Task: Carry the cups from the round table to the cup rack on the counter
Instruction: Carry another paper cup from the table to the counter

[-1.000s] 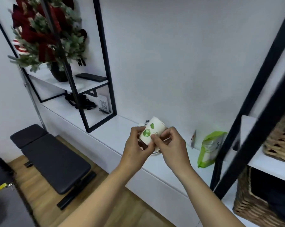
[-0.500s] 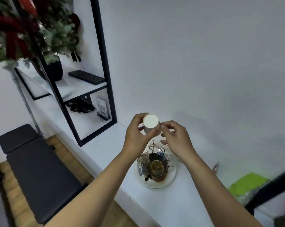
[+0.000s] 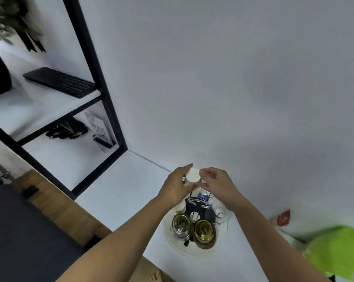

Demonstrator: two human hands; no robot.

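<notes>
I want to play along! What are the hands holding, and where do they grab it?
A white paper cup, turned bottom-up. The left hand grips its side wall; the right hand pinches the opposite side, above the cup rack.

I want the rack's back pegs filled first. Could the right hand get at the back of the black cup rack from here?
Probably yes. The right hand hovers over the back of the black cup rack, pinching the white paper cup with the left hand. The glass cups stand nearer, out of its way.
</notes>
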